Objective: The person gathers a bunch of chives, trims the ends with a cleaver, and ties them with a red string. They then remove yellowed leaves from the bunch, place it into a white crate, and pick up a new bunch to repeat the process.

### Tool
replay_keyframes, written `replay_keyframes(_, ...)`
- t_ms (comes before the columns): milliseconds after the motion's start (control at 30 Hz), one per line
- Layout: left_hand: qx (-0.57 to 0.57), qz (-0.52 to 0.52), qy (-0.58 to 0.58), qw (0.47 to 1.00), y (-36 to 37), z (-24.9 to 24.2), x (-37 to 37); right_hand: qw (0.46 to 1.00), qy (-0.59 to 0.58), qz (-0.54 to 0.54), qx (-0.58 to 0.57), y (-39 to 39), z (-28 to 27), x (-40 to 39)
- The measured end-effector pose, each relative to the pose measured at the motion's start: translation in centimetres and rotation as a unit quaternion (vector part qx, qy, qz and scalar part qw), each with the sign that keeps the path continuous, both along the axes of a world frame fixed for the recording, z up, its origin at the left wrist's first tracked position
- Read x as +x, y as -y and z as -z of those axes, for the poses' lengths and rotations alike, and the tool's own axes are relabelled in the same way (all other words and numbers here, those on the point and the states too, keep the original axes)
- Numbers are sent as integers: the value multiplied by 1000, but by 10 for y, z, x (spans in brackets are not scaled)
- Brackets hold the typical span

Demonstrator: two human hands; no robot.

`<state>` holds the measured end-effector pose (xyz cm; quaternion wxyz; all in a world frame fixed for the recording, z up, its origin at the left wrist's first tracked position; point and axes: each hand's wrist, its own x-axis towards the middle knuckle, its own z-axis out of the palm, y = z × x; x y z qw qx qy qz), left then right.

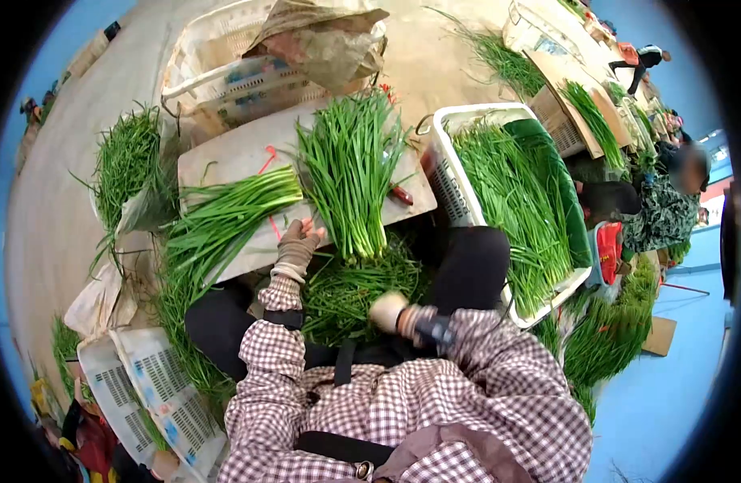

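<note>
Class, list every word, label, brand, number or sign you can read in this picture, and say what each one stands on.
No text can be read with certainty.
White crate at the top left: bluish marks, too blurred to read.
White crate at the lower left: pale blue marks, too blurred to read.
Red item at the right: yellowish marks, too small to read.

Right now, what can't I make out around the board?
All in the head view:
- Right hand: blurred; finger positions unclear.
- Dark red object: too small to identify.
- Board: partly hidden under green bundles.
- Back crate: interior partly covered by brown sack.
</note>
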<state>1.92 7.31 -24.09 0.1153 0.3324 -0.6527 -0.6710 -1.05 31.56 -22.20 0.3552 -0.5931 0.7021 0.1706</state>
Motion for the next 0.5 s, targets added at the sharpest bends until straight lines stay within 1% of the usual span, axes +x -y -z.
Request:
replay_keyframes(33,25,-27,41,998,4,5,-10,997,29,32,-61,7,-18,5)
replay_keyframes(67,0,-9,83,997,7,4,-13,989,65,61,-117,9,-43,11)
replay_keyframes(100,16,-16,73,997,8,7,-14,983,51,118,-133,22,-80,-10)
replay_keyframes(133,31,-21,62,997,8,9,-16,931,50,211,-293,20,-85,-31)
replay_keyframes(167,30,-30,84,996,5,8,-22,859,49,283,-424,20,-97,-55)
replay_keyframes(200,29,-39,106,993,4,6,-28,819,56,381,-426,24,-93,-80)
replay_keyframes(233,0,-14,190,982,10,20,-38,796,64,455,-394,27,-93,-104)
replay_keyframes(267,16,-19,191,981,9,32,-43,779,68,499,-374,29,-68,-128)
replay_keyframes(300,-15,-28,184,982,7,39,-54,773,84,522,-351,36,-35,-143)
replay_keyframes(333,-45,-37,177,982,4,41,-64,766,100,544,-327,42,-14,-153)
replay_keyframes(367,16,-19,204,979,0,36,-71,748,186,537,-343,47,-21,-146)
replay_keyframes(400,-5,-17,208,978,-10,16,-77,724,271,525,-357,56,-29,-131)
replay_keyframes(433,-43,-5,228,973,-19,3,-84,719,258,538,-356,67,1,-120)
replay_keyframes(467,-79,8,249,965,-27,-2,-89,707,296,539,-350,73,15,-112)
replay_keyframes(500,-139,-9,244,960,-36,-2,-95,692,307,552,-350,81,22,-104)
